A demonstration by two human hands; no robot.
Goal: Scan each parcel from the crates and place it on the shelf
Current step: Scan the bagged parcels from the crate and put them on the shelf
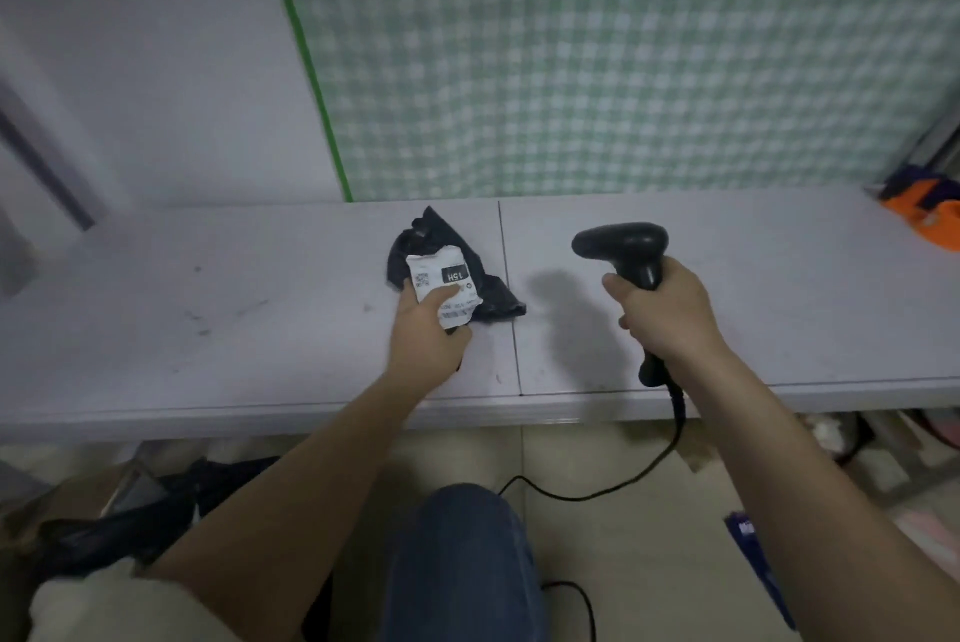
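Note:
A small black plastic parcel [488,295] with a white shipping label lies on the pale shelf surface [208,308], near its middle. My left hand [428,337] grips the parcel's near end, thumb pressed on the label. To the right, my right hand [662,314] holds the grip of a black handheld barcode scanner [621,241], raised a little above the surface. The scanner's head points left toward the parcel. Its cable [597,490] hangs off the front edge down to the floor.
A green checked curtain [597,54] hangs behind the surface. An orange object [927,215] sits at the far right end. Below left, a cardboard crate [88,490] holds dark parcels [104,537]. My knee [462,553] is at the bottom centre. More clutter [872,449] lies under the right side.

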